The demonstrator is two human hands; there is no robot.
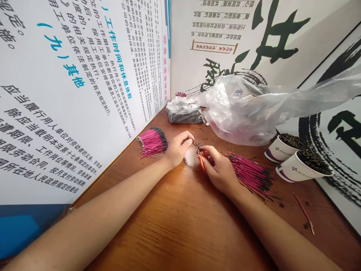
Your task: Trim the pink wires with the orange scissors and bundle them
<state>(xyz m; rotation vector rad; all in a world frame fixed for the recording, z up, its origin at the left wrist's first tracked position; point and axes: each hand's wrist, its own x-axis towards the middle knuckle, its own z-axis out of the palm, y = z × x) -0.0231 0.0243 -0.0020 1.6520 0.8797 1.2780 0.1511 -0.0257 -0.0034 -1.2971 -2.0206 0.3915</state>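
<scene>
Our left hand (180, 148) pinches what seems a thin dark wire (193, 140) at the orange-handled metal pliers (200, 158) our right hand (219, 166) grips above the brown wooden worktop (169, 210); likely light, bendy, best held near its end.

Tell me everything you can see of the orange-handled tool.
The orange-handled tool is a small hand tool, with smooth, plastic-looking orange-red handles and a narrow dark head that looks like metal. The right hand grips it by the handles, covering part of them. It slants, head pointing up and left in the view, toward the fingertips of the left hand. Whether its jaws are open, or touch anything, is too small to tell.
</scene>
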